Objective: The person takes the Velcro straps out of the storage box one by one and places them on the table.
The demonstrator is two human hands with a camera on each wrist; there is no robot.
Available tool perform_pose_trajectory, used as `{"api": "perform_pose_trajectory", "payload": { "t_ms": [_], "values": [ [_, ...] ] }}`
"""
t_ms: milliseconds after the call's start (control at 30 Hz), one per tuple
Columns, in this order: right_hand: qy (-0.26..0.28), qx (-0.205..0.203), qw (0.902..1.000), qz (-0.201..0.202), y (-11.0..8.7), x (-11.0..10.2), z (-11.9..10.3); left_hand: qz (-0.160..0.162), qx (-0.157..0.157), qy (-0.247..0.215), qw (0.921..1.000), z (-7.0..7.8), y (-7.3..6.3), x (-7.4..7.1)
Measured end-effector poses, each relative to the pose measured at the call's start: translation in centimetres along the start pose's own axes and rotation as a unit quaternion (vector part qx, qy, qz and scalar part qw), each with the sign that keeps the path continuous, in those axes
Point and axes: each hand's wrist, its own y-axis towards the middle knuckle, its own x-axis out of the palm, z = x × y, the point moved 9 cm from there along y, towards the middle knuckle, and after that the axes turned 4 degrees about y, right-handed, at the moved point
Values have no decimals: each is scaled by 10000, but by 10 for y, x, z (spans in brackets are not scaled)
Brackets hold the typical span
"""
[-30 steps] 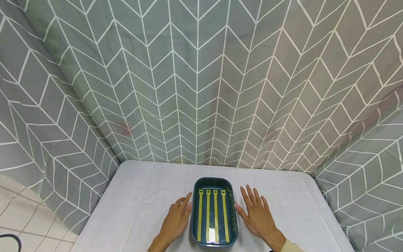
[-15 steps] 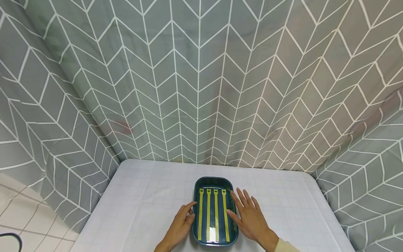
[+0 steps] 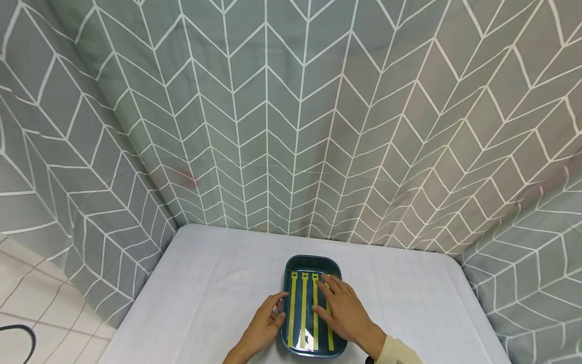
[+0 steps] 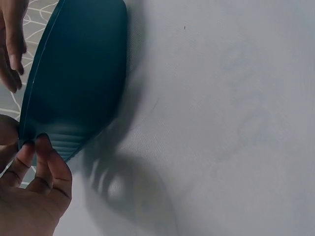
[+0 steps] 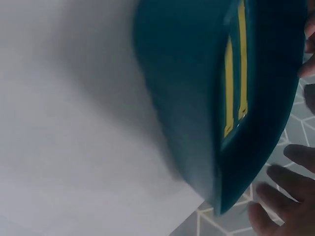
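A dark teal tray [image 3: 312, 264] with rounded corners lies on the white-covered table. Several yellow-green cable straps [image 3: 293, 308] with slotted heads lie lengthwise and side by side in it. At the tray's left side, my left hand [image 3: 261, 323] has curled fingers on the rim; the left wrist view shows these fingers [image 4: 47, 164] against the outer wall, holding the edge. My right hand [image 3: 347, 313] hovers over the tray's right half with fingers spread, partly hiding the rightmost straps. Whether its fingertips touch a strap, I cannot tell. In the right wrist view, that hand's fingers [image 5: 290, 187] appear apart and holding nothing.
White cloth [image 3: 218, 273] covers the table around the tray. Grey curtains [image 3: 291, 126] with white chevron lines hang behind and at both sides. Pale floor tiles [image 3: 41, 293] and a dark curved cable [image 3: 32, 336] show at the lower left.
My right hand has moved left, from beside the tray to over its right half. The left hand has come from beside the tray to its left rim. The view has shifted slightly.
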Motion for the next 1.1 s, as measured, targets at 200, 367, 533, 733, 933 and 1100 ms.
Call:
{"api": "perform_pose_trajectory", "payload": {
  "t_ms": [200, 367, 533, 733, 933, 1100],
  "values": [
    [49, -85, 9995, -284, 12, 5, -9, -177, -207, -229, 9994, -3, 0, 2],
    [196, 2, 9983, -548, 19, 15, -10, -208, -140, -394, 9989, -1, -1, 2],
    [591, 145, 9947, -827, 25, 28, -11, -322, -268, -560, 9976, -2, -1, 3],
    [846, 3, 9902, -1115, 33, 40, -19, -311, -298, -580, 9974, -3, -3, 1],
    [432, -545, 9880, -1379, 42, 46, -33, -275, -286, -509, 9979, -4, -2, 1],
    [-386, -1472, 9764, -1530, 49, 51, -49, -261, -176, -561, 9979, -4, -3, 1]
  ]
}}
